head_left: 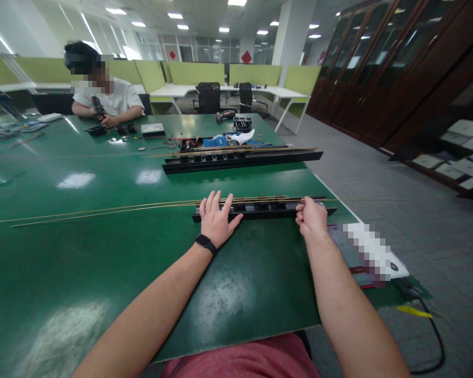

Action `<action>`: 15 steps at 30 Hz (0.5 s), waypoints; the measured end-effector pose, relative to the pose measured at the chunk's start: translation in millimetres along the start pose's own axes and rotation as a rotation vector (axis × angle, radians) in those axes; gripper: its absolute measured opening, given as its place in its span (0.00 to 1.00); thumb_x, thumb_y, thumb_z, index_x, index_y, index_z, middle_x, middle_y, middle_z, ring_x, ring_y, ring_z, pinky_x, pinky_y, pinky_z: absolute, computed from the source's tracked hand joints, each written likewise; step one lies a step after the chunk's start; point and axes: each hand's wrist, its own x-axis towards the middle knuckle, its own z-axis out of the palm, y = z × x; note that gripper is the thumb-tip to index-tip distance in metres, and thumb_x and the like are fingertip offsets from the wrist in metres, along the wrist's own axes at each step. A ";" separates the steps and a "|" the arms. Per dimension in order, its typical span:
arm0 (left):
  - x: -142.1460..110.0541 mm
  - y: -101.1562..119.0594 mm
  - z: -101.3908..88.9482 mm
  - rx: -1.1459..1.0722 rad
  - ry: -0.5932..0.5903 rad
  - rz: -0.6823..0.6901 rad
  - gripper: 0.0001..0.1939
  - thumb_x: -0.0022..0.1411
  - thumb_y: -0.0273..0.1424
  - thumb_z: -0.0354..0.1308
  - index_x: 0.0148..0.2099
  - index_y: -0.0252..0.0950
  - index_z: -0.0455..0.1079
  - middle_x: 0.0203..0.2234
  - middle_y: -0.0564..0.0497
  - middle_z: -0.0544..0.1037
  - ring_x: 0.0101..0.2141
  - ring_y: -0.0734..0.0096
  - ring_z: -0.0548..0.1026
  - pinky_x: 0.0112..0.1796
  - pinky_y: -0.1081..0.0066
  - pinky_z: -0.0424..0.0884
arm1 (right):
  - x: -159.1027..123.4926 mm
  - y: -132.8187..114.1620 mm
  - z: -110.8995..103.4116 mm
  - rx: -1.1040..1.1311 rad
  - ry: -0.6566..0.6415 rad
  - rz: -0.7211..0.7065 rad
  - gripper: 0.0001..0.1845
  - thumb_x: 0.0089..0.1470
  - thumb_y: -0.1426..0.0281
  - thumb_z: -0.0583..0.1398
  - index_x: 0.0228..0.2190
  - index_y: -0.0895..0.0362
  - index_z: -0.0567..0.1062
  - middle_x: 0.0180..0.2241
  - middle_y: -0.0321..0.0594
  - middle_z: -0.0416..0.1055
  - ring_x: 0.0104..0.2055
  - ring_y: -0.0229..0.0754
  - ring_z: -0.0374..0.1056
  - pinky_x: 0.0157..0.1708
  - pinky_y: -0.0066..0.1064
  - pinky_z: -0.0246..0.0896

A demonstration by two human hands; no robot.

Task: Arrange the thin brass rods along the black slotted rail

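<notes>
A long black rail [266, 214] lies crosswise on the green table in front of me. Thin brass-coloured rods [102, 211] run along its top and reach far out to the left; a fine length also shows past its right end. My left hand [216, 218], with a dark watch on the wrist, rests fingers spread across the rail's left part and the rods. Near the right end, my right hand [312, 215] is closed in a pinch at the rods, apparently round one of them. Its fingertips partly hide what they grip.
A second black rail [240, 161] with similar rods lies farther back, before a blue bundle [216, 142] and a power drill [224, 115]. Across the table sits a person [110, 100] holding a tool. A white-and-grey packet [347, 247] lies at the right edge, beside a black cable [437, 331].
</notes>
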 end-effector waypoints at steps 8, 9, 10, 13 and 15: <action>0.1 -0.1 0.2 -0.012 0.003 0.002 0.33 0.66 0.50 0.58 0.68 0.41 0.66 0.66 0.35 0.65 0.69 0.43 0.56 0.67 0.44 0.49 | -13.5 2.4 4.2 -0.044 -0.150 -0.001 0.05 0.53 0.70 0.63 0.28 0.58 0.72 0.16 0.30 0.65 0.09 0.28 0.50 0.08 0.20 0.36; 0.1 -0.2 0.7 -0.010 0.003 0.004 0.33 0.66 0.50 0.58 0.68 0.40 0.66 0.66 0.35 0.65 0.69 0.43 0.56 0.67 0.44 0.49 | -14.3 2.8 4.5 -0.048 -0.159 -0.001 0.06 0.53 0.70 0.63 0.28 0.58 0.72 0.16 0.30 0.65 0.09 0.28 0.50 0.08 0.19 0.36; 0.1 -0.4 1.1 -0.011 0.002 0.005 0.34 0.66 0.50 0.58 0.68 0.40 0.65 0.66 0.35 0.65 0.69 0.43 0.56 0.67 0.44 0.49 | -14.9 3.3 4.7 -0.051 -0.170 -0.002 0.06 0.53 0.70 0.64 0.28 0.58 0.72 0.16 0.31 0.65 0.09 0.28 0.50 0.08 0.19 0.36; 0.0 -0.7 2.2 -0.016 0.001 0.005 0.34 0.66 0.50 0.58 0.68 0.40 0.65 0.66 0.35 0.64 0.69 0.42 0.57 0.67 0.44 0.50 | -15.5 5.0 4.7 -0.057 -0.210 -0.010 0.09 0.54 0.68 0.64 0.27 0.58 0.71 0.16 0.30 0.66 0.09 0.28 0.50 0.07 0.19 0.37; 0.0 -0.8 2.5 -0.010 0.004 0.006 0.34 0.65 0.50 0.59 0.68 0.40 0.65 0.66 0.35 0.65 0.69 0.43 0.57 0.67 0.44 0.50 | -15.5 6.3 4.7 -0.060 -0.228 -0.013 0.10 0.55 0.67 0.65 0.27 0.57 0.70 0.16 0.31 0.66 0.09 0.28 0.49 0.07 0.19 0.37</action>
